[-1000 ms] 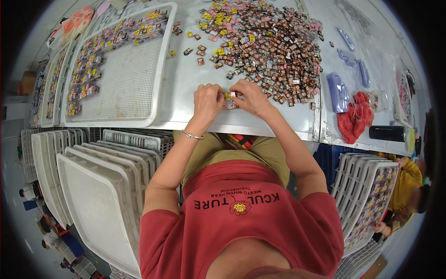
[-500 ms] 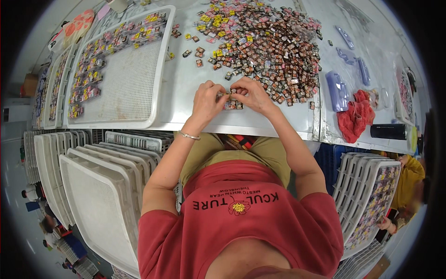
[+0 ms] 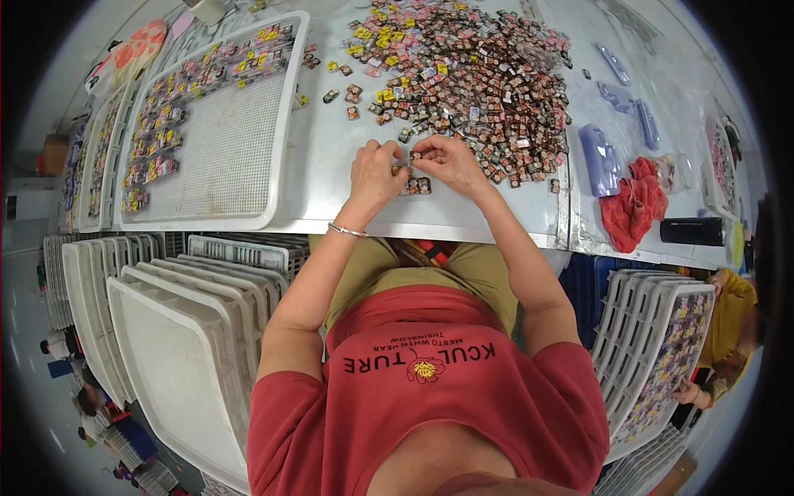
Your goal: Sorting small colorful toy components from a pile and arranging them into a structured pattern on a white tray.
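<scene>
My left hand [image 3: 378, 175] and my right hand [image 3: 451, 165] work close together over the table's near edge. Between my right thumb and fingertips is a small dark square piece [image 3: 415, 155]. The left fingers are curled and pinched near a small yellowish bit; what they hold is mostly hidden by the hand. Just below the fingertips, a short row of small dark square pieces [image 3: 420, 186] lies on the table. Beyond both hands spreads a large heap of such pieces [image 3: 496, 107], black, pink and yellow.
A white mesh tray [image 3: 227, 165], partly filled with rows of pieces, sits at left. On the right are purple plastic parts [image 3: 599, 157], a red cloth [image 3: 633, 207] and a black cylinder [image 3: 693, 232]. Stacked white trays [image 3: 182, 339] stand below the table; another person's hand [image 3: 691, 393] touches a right-hand stack.
My hands have moved slightly apart at the fingertips, so more of the row of pieces shows. The left hand has shifted a little to the right.
</scene>
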